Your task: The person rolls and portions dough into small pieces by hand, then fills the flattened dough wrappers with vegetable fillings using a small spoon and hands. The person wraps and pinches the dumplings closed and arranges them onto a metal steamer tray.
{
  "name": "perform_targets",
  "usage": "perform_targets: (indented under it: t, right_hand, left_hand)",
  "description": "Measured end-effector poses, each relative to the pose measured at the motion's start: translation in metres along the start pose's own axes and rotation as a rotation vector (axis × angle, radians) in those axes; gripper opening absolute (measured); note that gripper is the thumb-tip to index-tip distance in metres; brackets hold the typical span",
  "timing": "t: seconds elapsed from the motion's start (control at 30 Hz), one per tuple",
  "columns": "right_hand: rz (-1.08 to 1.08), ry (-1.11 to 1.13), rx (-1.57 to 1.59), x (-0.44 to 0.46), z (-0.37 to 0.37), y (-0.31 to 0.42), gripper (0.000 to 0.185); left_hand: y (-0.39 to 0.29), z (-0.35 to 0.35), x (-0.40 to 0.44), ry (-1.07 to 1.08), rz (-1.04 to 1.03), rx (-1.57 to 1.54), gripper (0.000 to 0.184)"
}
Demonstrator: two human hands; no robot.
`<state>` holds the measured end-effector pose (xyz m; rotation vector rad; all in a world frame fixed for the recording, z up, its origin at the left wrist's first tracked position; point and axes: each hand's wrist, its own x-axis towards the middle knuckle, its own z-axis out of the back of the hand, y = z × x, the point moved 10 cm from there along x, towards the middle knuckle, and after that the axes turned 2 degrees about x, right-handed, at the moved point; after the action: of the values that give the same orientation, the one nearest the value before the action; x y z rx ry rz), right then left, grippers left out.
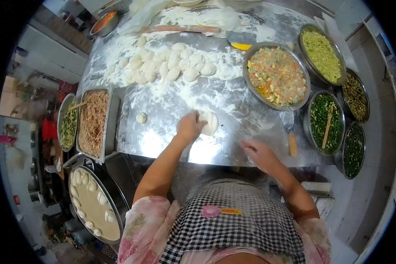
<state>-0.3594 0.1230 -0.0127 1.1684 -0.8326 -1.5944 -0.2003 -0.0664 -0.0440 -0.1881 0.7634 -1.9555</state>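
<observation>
My left hand [190,126] is curled at the near middle of the metal table, its fingers closed on the left edge of a flat round dough wrapper [210,123]. The wrapper lies on the tabletop, partly covered by the fingers. Off to the right, my right hand [260,155] hovers by the table's front edge, fingers stretched loosely with nothing in them. A small dough ball [141,118] rests left of the wrapper. Beyond it sits a floury heap of dough pieces [174,61].
A rolling pin [180,29] lies at the back. On the right are a bowl of mixed vegetable filling [277,75], a bowl of chopped greens [319,123] and a wooden-handled scraper [292,143]. Left stand a tray of meat filling [93,121] and a round pan with several buns [92,211].
</observation>
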Motion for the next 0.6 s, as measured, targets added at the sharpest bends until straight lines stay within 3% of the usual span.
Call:
perform_targets:
  t: [0.03,0.07,0.1,0.2,0.23,0.3,0.37,0.4,0.43,0.47,0.5,0.57,0.6]
  right_hand:
    - [0.011,-0.012,-0.025,0.011,-0.003,0.000,0.036]
    - [0.018,-0.025,-0.049,0.022,-0.006,0.002,0.037]
    - [0.024,-0.040,-0.073,0.032,-0.008,0.006,0.037]
    - [-0.261,-0.118,0.325,0.056,-0.014,-0.006,0.040]
    - [-0.242,-0.059,0.458,0.059,-0.014,0.017,0.039]
    - [-0.236,-0.194,0.481,0.049,0.002,0.053,0.028]
    - [0.067,-0.304,0.089,0.040,0.029,0.089,0.025]
    - [0.138,-0.382,0.135,0.036,0.033,0.087,0.024]
    - [0.103,-0.374,-0.038,0.030,0.040,0.086,0.024]
    - [0.005,-0.475,-0.110,0.018,0.062,0.072,0.025]
    - [-0.093,-0.568,-0.177,0.006,0.085,0.057,0.025]
    - [-0.223,-0.745,-0.280,-0.033,0.158,0.027,0.027]
    - [-0.031,-0.896,-0.635,-0.063,0.191,0.046,0.026]
  left_hand:
    - [0.004,-0.007,-0.004,0.087,0.052,0.040,0.022]
    - [-0.004,-0.006,-0.006,0.021,-0.057,0.095,0.024]
    - [-0.007,-0.007,-0.012,0.032,-0.002,-0.121,0.026]
    - [-0.024,-0.024,-0.020,0.121,0.059,-0.742,0.028]
    - [-0.034,-0.023,-0.023,0.155,0.100,-1.011,0.026]
    - [-0.077,-0.007,-0.035,0.263,0.203,-1.546,0.023]
    - [-0.094,-0.002,-0.040,0.382,0.261,-1.596,0.015]
    - [-0.091,-0.024,-0.039,0.420,0.253,-1.449,0.030]
    - [-0.105,-0.050,-0.028,0.472,-0.227,-0.770,0.029]
    - [-0.116,-0.072,-0.025,0.261,-0.650,-0.134,0.029]
    - [-0.130,-0.074,-0.038,0.053,-0.830,-0.120,0.022]
    - [-0.166,-0.075,-0.057,-0.079,-0.996,-0.078,0.015]
    - [-0.192,-0.073,-0.058,-0.002,-0.998,-0.040,0.015]
